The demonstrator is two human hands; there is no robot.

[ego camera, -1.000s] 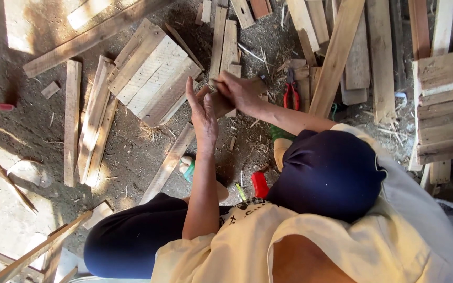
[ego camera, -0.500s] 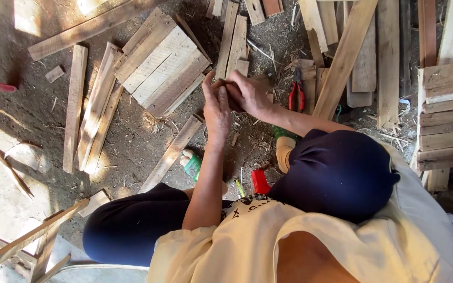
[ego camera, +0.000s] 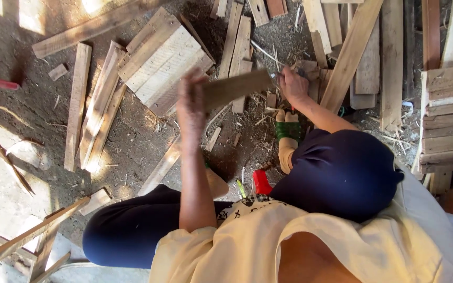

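Gripping a wooden slat [ego camera: 235, 87], left hand [ego camera: 191, 105] (motion-blurred), right hand [ego camera: 292, 84] closed on its far end, fingertips hidden.

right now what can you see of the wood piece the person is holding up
The wood slat is a flat, short board of bare greyish-brown wood, rough and weathered. It is held off the ground, roughly level with a slight tilt, above the scrap boards on the dirt. The left hand, blurred, grips its near end; the right hand is at its far end.
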